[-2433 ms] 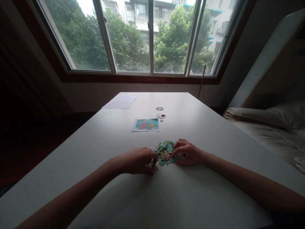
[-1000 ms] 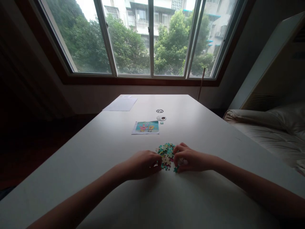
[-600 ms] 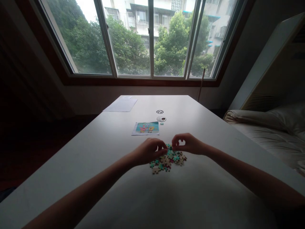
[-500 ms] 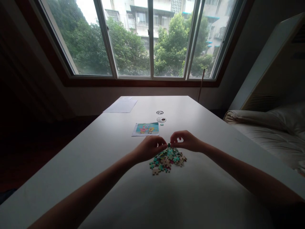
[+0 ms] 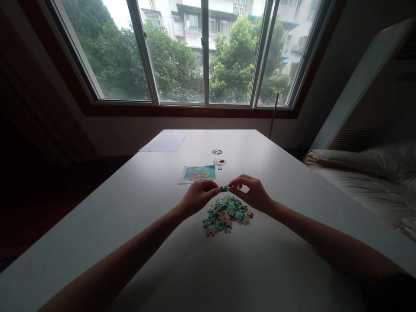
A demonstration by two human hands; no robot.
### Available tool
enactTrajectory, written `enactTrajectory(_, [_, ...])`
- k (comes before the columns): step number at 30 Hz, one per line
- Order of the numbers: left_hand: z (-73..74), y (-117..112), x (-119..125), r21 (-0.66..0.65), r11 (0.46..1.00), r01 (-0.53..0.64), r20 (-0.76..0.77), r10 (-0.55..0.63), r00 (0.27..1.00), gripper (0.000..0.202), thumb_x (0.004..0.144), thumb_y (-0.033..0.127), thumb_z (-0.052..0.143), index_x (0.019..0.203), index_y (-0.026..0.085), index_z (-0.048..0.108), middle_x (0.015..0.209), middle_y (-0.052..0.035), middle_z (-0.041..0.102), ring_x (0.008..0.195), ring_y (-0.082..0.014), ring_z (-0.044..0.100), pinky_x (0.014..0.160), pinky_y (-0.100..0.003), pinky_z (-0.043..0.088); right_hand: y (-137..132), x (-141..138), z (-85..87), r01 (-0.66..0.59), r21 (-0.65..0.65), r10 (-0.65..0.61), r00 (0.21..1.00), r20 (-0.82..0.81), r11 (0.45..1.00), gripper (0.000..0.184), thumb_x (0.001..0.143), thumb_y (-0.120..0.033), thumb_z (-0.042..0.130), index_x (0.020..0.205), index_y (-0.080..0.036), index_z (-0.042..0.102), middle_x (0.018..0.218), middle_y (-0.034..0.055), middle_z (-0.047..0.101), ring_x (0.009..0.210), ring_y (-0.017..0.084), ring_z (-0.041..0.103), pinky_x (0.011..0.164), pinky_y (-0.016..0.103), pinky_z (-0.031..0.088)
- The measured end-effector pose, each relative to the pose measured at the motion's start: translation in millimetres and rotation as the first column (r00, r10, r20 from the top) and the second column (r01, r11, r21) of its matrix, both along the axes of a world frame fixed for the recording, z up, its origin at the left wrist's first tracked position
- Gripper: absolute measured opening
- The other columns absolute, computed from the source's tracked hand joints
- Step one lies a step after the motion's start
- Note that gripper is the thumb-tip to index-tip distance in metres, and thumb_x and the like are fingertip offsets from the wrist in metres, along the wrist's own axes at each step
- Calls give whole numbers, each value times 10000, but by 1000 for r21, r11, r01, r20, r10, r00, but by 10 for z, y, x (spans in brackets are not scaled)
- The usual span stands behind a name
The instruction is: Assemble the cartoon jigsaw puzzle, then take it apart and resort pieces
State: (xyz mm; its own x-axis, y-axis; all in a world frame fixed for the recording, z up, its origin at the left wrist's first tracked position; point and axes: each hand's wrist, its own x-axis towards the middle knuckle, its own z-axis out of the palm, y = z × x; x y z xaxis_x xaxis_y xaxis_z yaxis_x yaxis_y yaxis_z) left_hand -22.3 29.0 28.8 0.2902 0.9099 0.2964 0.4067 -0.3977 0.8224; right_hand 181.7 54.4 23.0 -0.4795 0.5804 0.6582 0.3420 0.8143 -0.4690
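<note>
A small green jigsaw puzzle piece (image 5: 224,189) is held up between my two hands, above the far side of the pile. My left hand (image 5: 199,196) pinches its left end between thumb and fingers. At its right end, my right hand (image 5: 251,190) has thumb and index fingertip closed on the edge. Below them lies a heap of loose puzzle pieces (image 5: 227,214), teal, green, yellow and tan, some showing their plain backs. Just beyond my left hand is a picture sheet (image 5: 199,173) with pink and yellow cartoon figures on teal.
A single puzzle piece (image 5: 220,168) lies past my hands, near two round printed discs (image 5: 219,161). White paper (image 5: 164,142) rests at the table's far left corner. The white table (image 5: 279,255) narrows toward the window; a pale sofa (image 5: 351,177) stands right.
Both hands have lifted slightly away from the pile and shifted a little left. The green piece between them now shows more of its face.
</note>
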Motion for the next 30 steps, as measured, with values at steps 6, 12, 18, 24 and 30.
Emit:
enactTrajectory(6, [-82, 24, 7, -47, 998, 28, 65, -25, 998, 252, 758, 378, 569, 721, 138, 637, 614, 8, 576, 569, -102, 481, 536, -217, 375, 2, -13, -50, 21, 95, -22, 1000, 11, 995, 105, 788, -280, 616, 828, -184, 633, 725, 33, 639, 635, 124, 549, 626, 287, 463])
enactTrajectory(12, [-109, 22, 13, -75, 996, 40, 90, -34, 995, 246, 757, 371, 569, 715, 135, 625, 613, 11, 571, 559, -94, 470, 528, -213, 374, 27, 6, -88, 29, 101, -34, 998, 46, 994, 89, 800, -271, 595, 790, -192, 636, 736, 34, 649, 650, 130, 558, 646, 293, 448])
enactTrajectory(18, [-122, 22, 12, -107, 993, 41, 94, -31, 995, 241, 762, 365, 562, 721, 133, 614, 596, 21, 557, 521, -79, 448, 487, -195, 356, 51, 31, -108, 22, 93, -29, 997, 72, 995, 109, 799, -296, 592, 815, -199, 638, 755, 36, 652, 650, 132, 559, 669, 305, 438])
enactTrajectory(24, [-133, 30, 17, -90, 995, 41, 74, -35, 997, 248, 766, 366, 551, 723, 129, 611, 584, 26, 544, 498, -70, 427, 465, -185, 339, 51, 27, -111, 29, 112, -38, 997, 73, 993, 105, 814, -278, 579, 787, -191, 631, 738, 31, 651, 653, 129, 556, 672, 295, 426])
enactTrajectory(30, [-130, 9, 19, -23, 999, 34, -11, -34, 999, 280, 793, 377, 515, 744, 125, 626, 605, 5, 571, 537, -90, 463, 508, -204, 377, 69, 40, -127, 21, 120, -29, 997, 67, 993, 110, 823, -283, 574, 794, -191, 627, 748, 27, 651, 660, 125, 561, 682, 290, 427])
